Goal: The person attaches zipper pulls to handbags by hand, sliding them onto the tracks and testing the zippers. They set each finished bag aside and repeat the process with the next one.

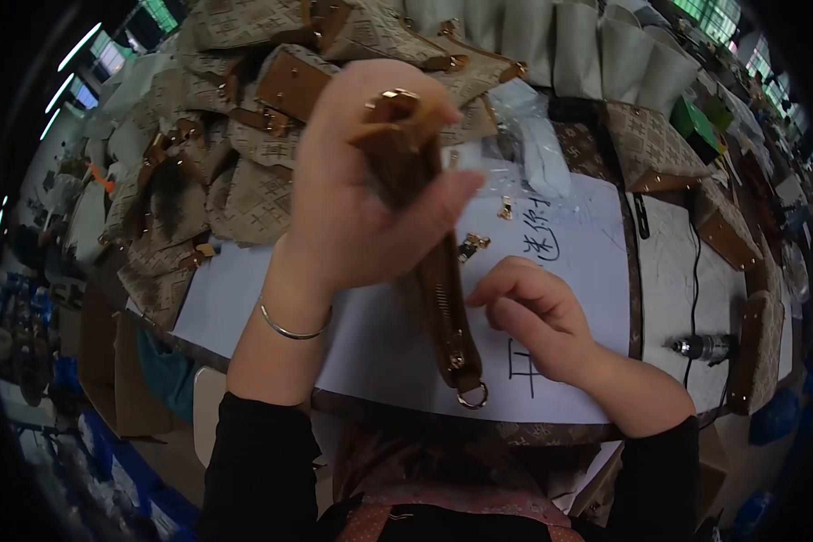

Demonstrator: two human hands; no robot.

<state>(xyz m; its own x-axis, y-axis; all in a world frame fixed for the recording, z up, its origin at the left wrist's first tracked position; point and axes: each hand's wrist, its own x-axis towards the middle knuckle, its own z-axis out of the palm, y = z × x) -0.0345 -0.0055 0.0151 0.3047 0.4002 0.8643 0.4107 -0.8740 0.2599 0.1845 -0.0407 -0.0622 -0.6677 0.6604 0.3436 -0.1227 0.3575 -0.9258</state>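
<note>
My left hand (370, 190), raised over the table, is closed round the upper part of a brown leather strap (438, 298). The strap hangs down toward the table's front edge, with a metal ring (471, 395) at its lower end. To the right of the strap, my right hand (546, 321) is low over the white paper (388, 361), its fingers curled and thumb near the forefinger; what is between them, if anything, is too small to tell. Small gold metal pieces (472, 246) lie on the paper between the hands, and another (506, 210) lies further back.
Patterned beige bags (262, 194) are heaped at the back left. Pale upright pouches (578, 50) stand at the back. Clear plastic wrapping (524, 135) lies in front of them. At the right are patterned bags (650, 149), a power tool (709, 348) and a black cable (696, 271).
</note>
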